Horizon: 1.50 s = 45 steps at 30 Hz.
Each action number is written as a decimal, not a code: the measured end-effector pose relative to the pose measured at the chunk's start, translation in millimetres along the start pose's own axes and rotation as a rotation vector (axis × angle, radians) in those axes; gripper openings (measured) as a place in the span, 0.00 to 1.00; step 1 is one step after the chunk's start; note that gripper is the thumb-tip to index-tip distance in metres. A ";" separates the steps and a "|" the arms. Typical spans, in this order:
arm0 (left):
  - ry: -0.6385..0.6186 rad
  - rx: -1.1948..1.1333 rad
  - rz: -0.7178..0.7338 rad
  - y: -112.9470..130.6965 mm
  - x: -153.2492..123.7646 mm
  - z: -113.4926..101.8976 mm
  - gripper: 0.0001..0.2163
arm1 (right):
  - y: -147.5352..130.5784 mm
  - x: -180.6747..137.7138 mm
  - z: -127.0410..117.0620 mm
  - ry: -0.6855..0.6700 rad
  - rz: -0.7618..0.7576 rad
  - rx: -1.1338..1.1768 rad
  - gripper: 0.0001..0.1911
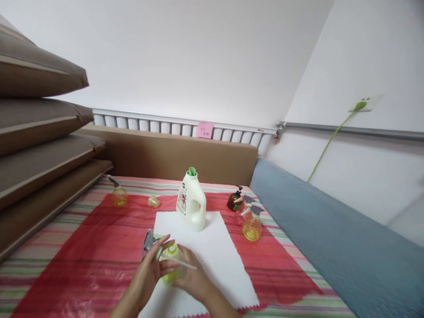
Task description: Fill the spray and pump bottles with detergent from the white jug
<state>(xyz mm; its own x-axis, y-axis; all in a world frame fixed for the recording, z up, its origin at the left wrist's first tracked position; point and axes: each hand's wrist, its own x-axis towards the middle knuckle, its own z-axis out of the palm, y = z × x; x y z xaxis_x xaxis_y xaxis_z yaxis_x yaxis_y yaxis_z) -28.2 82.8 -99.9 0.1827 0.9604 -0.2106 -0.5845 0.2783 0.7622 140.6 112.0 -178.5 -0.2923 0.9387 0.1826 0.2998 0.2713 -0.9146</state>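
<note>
White mat (217, 260) lies beneath our right hand (191, 274), which wraps the bottle (169, 279), likely steadying it; beside it our left hand (153, 267) pinches the spray head (148, 242), tube (185, 264) outside

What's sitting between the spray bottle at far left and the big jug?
In the head view, a small pale cup lies on the red sheet between the spray bottle and the jug.

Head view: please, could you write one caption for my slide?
Left hand holding a grey spray head, right hand gripping an open yellow-green bottle, pale jug behind.
</note>
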 end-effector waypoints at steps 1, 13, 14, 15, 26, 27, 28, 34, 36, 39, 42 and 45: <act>0.005 0.004 -0.001 -0.4 -0.3 -0.7 0.22 | -0.1 2.3 -13.2 0.036 -0.012 -0.028 0.41; 0.116 0.033 -0.109 -16.8 19.0 -12.8 0.25 | -18.9 144.6 -84.4 0.519 0.235 -0.192 0.20; 0.109 0.025 -0.108 -17.5 18.7 -12.7 0.25 | -20.1 150.5 -82.0 0.519 0.256 -0.196 0.16; 0.097 0.017 -0.101 -18.1 17.7 -12.3 0.25 | -21.8 154.2 -79.5 0.516 0.269 -0.197 0.13; -0.053 0.024 0.040 -13.3 -2.6 -6.2 0.23 | -92.5 78.1 -137.4 0.380 0.175 -0.282 0.23; -0.066 0.030 0.044 -12.7 -2.8 -6.7 0.22 | -100.7 64.3 -149.2 0.362 0.171 -0.313 0.23; -0.079 0.035 0.044 -12.3 -2.5 -7.5 0.22 | -108.1 50.7 -160.4 0.341 0.167 -0.347 0.22; -0.117 0.053 0.051 -15.0 2.7 -12.5 0.22 | -134.6 -15.3 -200.7 0.037 0.169 -0.732 0.19; -0.126 0.064 0.063 -16.9 3.0 -13.3 0.22 | -140.1 -29.4 -204.5 -0.034 0.164 -0.781 0.19; -0.134 0.082 0.075 -18.7 1.5 -13.1 0.22 | -151.0 -42.8 -204.4 -0.119 0.151 -0.810 0.17; -0.122 0.097 0.073 -18.4 -1.7 -11.1 0.22 | -163.7 -47.0 -200.0 -0.161 0.132 -0.862 0.17; -0.117 0.104 0.079 -17.4 -6.4 -7.1 0.23 | -174.5 -44.7 -193.5 -0.198 0.083 -0.931 0.17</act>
<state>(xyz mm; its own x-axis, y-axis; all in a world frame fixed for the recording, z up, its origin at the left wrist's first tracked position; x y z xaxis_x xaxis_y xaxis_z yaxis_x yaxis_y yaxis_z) -24.8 72.0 -116.1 0.2338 0.9691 -0.0793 -0.5170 0.1930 0.8339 277.0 63.9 42.7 -0.3609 0.9325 -0.0124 0.9036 0.3463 -0.2520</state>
